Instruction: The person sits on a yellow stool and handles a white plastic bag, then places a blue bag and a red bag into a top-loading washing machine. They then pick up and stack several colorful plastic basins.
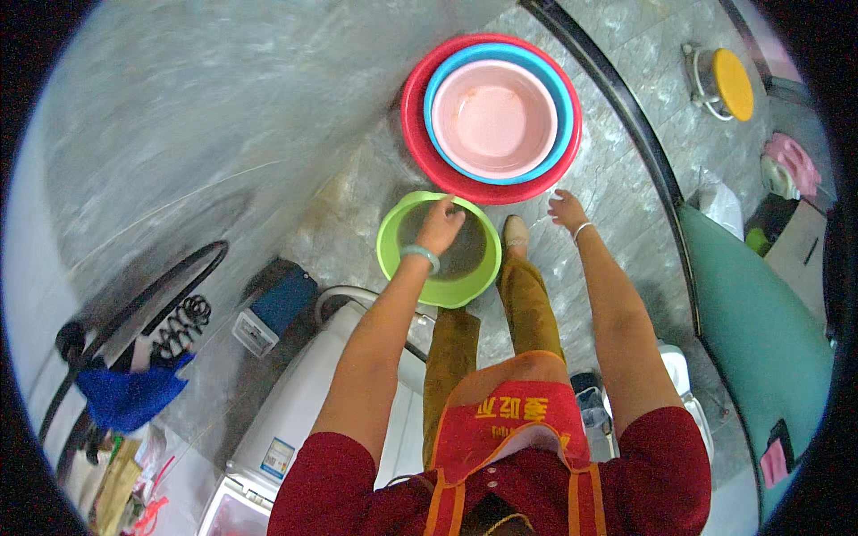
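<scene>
A lime-green plastic basin (462, 293) stands on the floor, with what looks like dark, murky water in it. Over it reaches my left hand (440, 226), a pale green bangle on the wrist. Its fingertips come close to the basin's far rim; whether they grip it cannot be made out. My right hand (568, 209), wearing a light bracelet, hangs empty with loosely spread fingers near the lower right of a red basin (462, 184). Inside that red basin sits a blue basin (566, 114), and inside the blue one a pink basin (496, 120).
A white washing machine (315, 382) is at my left, beside a dark blue box-like container (285, 295). Grey wall tiles rise on the left. A dark floor strip (623, 114) curves on the right, meeting a green panel (751, 321). Beyond it stands a yellow-topped stool (732, 85).
</scene>
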`<state>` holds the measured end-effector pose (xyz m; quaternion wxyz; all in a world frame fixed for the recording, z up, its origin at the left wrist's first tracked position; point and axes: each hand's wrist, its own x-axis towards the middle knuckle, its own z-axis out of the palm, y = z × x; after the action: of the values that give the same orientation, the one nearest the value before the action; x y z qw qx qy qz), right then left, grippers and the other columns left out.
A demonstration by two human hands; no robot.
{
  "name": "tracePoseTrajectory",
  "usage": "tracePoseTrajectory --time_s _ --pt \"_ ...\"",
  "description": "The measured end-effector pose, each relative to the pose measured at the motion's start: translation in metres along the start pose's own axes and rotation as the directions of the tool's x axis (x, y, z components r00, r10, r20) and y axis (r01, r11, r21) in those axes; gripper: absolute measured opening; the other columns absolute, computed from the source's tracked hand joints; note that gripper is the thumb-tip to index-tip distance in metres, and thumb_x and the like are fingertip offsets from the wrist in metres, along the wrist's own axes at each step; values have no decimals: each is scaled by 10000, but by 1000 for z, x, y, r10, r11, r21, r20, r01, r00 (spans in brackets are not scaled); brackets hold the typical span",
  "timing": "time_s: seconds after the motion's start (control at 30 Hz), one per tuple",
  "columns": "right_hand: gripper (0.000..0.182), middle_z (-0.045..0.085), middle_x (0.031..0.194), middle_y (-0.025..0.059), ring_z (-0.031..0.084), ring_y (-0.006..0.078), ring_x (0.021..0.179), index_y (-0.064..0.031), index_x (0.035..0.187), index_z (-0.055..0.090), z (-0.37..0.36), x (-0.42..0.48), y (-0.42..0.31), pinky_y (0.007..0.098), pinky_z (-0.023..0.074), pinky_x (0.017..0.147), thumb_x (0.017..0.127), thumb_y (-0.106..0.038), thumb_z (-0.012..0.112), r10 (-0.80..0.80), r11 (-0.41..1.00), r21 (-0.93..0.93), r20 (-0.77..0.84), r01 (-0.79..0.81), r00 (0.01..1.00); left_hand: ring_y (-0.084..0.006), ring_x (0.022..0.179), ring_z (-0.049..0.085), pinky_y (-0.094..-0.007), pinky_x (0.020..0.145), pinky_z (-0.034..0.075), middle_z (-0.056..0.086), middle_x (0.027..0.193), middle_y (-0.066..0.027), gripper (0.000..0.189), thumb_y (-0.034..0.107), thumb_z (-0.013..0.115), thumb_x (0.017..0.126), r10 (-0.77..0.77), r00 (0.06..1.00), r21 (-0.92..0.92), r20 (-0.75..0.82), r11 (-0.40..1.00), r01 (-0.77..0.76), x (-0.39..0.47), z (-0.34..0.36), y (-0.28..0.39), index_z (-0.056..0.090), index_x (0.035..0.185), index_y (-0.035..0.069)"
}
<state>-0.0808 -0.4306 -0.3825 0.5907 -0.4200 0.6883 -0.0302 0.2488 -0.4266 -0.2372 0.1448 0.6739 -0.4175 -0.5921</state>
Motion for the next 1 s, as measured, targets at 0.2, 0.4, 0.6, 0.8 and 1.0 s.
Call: tracePoseTrajectory --time_s 0.2,0.4,0.6,0.8,1.0 --pt "576 530 940 77 548 170 828 22 1213 369 27 72 6 295 473 689 792 -283 616 34 928 373 -128 17 991 -322 1251 297 -352 1035 245 302 1331 -261 798 262 662 728 -99 991 -163 -89 983 84 126 -4 -99 228 1311 -66" --pt "587 513 938 98 502 188 823 12 1071 434 57 78 -63 327 464 649 708 -373 688 305 719 687 -180 -102 935 -316 1165 395 -431 912 370 321 1332 -159 942 164 696 705 -424 895 -381 -136 857 348 180 9 -121 41 1377 73" --pt "481 570 815 99 536 205 699 12 909 569 81 99 -78 333 455 590 651 -366 718 374 738 658 -209 -153 904 -303 1134 413 -448 930 359 477 1178 -115 552 189 705 721 -497 868 -654 8 654 380 198 14 -92 419 1179 73" --pt "375 603 821 127 572 199 677 44 888 587 87 97 -76 326 441 554 664 -243 676 421 720 693 -398 -32 815 -294 1044 490 -451 897 423 507 1127 -110 465 125 677 720 -478 875 -686 76 612 393 179 12 -60 465 1131 75" --pt "337 596 763 127 563 210 660 65 828 576 84 70 -80 316 434 590 646 -200 676 464 690 722 -496 52 734 -218 924 534 -392 764 464 544 1032 -79 391 111 669 703 -498 860 -771 -116 591 238 148 32 -35 510 1056 50"
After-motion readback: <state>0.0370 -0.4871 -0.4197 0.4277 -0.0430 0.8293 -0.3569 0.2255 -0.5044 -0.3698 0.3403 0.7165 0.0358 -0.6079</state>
